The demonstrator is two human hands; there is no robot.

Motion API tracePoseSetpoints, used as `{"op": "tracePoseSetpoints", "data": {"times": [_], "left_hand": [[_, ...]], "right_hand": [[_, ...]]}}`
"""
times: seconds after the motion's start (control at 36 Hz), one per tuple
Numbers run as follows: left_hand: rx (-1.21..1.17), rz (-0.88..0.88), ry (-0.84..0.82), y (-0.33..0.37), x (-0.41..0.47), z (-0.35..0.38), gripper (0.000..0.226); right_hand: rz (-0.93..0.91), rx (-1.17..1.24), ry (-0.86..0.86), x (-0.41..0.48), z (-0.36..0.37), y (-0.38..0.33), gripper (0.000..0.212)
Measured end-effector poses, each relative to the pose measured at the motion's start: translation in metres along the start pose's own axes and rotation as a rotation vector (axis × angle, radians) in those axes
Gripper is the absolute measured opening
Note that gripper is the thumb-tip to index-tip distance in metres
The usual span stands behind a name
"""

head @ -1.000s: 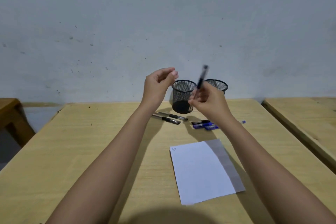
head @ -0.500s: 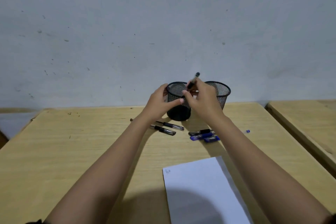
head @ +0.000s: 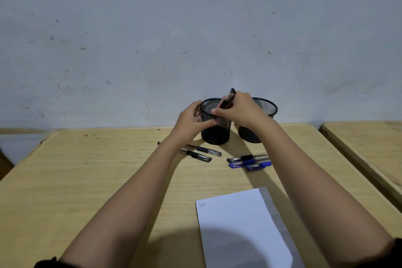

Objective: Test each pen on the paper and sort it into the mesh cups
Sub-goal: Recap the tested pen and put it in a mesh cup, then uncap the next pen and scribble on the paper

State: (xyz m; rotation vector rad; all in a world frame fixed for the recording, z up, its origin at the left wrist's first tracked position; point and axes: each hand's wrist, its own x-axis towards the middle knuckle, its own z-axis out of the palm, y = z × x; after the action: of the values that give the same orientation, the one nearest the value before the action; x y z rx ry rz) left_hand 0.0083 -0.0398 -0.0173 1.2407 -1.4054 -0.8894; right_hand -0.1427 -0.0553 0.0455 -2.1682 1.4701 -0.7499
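Observation:
Two black mesh cups stand at the table's far edge: a left cup [head: 215,132] and a right cup [head: 266,107]. My left hand [head: 192,118] grips the left cup's side, thumb across its front. My right hand [head: 239,110] holds a black pen [head: 228,99] tilted over the left cup's mouth, its lower end inside the rim. Two black pens [head: 201,152] lie in front of the left cup. A small group of black and blue pens [head: 250,161] lies to their right. A white paper sheet [head: 239,224] with a small scribble near its top left corner lies close to me.
The wooden table [head: 87,169] runs to a grey wall [head: 152,39] right behind the cups. A second wooden table [head: 369,143] stands to the right across a narrow gap.
My right hand has carried the pen down from mid-air to the left cup's mouth. My left hand has come down and taken hold of that cup. The view has tilted closer.

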Motion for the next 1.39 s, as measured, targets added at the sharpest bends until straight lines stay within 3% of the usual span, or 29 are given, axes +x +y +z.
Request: {"op": "tracePoseSetpoints", "data": {"times": [0.14, 0.39, 0.53, 0.86, 0.94, 1.06, 1.19, 1.39], "left_hand": [[-0.006, -0.008, 0.003, 0.0, -0.001, 0.001, 0.061], [0.051, -0.007, 0.002, 0.001, -0.001, -0.002, 0.071], [0.162, 0.02, -0.01, 0.012, -0.008, -0.006, 0.058], [0.519, -0.023, -0.007, 0.006, -0.083, -0.059, 0.058], [0.606, -0.085, -0.002, -0.002, -0.113, -0.072, 0.053], [0.78, -0.106, -0.069, -0.02, -0.143, -0.087, 0.037], [0.902, -0.085, -0.104, -0.029, -0.156, -0.088, 0.057], [0.907, -0.073, -0.089, -0.033, -0.157, -0.085, 0.058]], "right_hand": [[0.021, 0.032, -0.057, 0.004, -0.009, -0.01, 0.024], [0.023, 0.093, 0.117, -0.004, -0.005, -0.004, 0.016], [0.034, 0.103, 0.148, -0.013, -0.014, -0.007, 0.015], [-0.047, 0.147, 0.378, -0.068, -0.003, -0.03, 0.017], [-0.05, 0.169, 0.331, -0.082, 0.022, -0.031, 0.013], [-0.025, 0.142, 0.135, -0.091, 0.063, -0.029, 0.014], [-0.029, 0.018, 0.069, -0.086, 0.098, -0.028, 0.018], [-0.076, -0.237, 0.015, -0.071, 0.116, -0.031, 0.02]]}}
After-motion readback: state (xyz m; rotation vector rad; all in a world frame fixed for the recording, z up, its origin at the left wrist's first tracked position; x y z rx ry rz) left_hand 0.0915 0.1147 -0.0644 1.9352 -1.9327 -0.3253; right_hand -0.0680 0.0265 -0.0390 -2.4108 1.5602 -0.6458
